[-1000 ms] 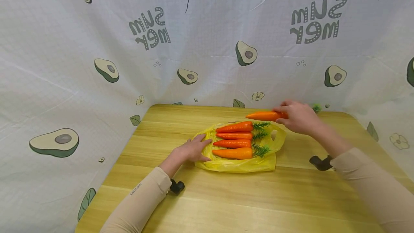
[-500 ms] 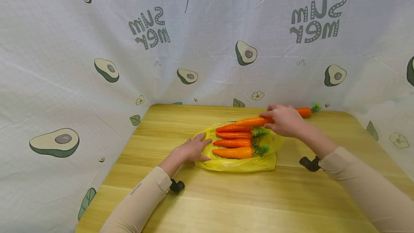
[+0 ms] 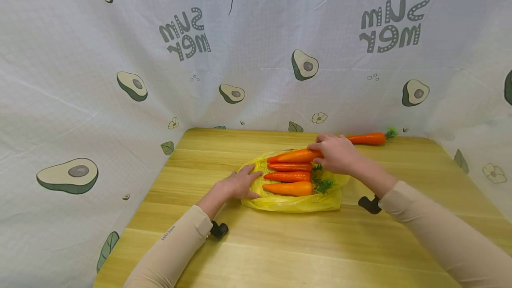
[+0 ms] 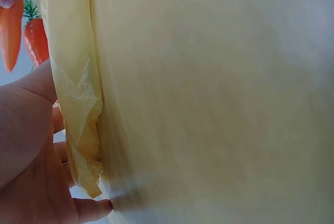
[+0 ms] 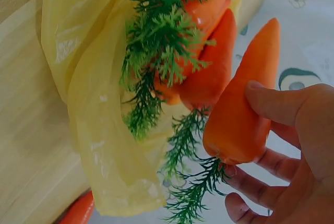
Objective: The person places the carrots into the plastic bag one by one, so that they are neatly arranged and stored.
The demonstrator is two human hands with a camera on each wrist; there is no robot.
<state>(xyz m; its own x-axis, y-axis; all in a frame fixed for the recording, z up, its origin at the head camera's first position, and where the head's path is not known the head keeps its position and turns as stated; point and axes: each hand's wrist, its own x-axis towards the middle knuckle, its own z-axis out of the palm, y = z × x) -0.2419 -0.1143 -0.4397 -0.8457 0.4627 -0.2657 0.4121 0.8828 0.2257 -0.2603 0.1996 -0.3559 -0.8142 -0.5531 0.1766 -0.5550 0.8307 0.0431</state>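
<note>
My right hand [image 3: 338, 152] pinches an orange carrot [image 5: 242, 98] near its thick end, thumb on one side and fingers on the other. Green leaves [image 5: 193, 192] trail from that end. The carrot is low over the far side of a yellow plastic bag [image 3: 292, 206], overlapping the farthest carrot there. Several carrots [image 3: 287, 189] lie side by side on the bag, tips to the left, leaves to the right. At the bag's left end rests my left hand [image 3: 240, 184], fingers spread along its edge. The left wrist view shows the bag's yellow side [image 4: 75, 78] beside these fingers.
Another carrot [image 3: 370, 138] with a green top lies at the back right of the wooden table [image 3: 256, 252], partly behind my right hand. A white cloth [image 3: 260, 43] printed with avocados hangs right behind the table. Each wrist carries a black camera mount.
My right hand has carried its carrot leftward and down from the back right to the bag's far side, uncovering more of the carrot behind it. The left hand has stayed in place.
</note>
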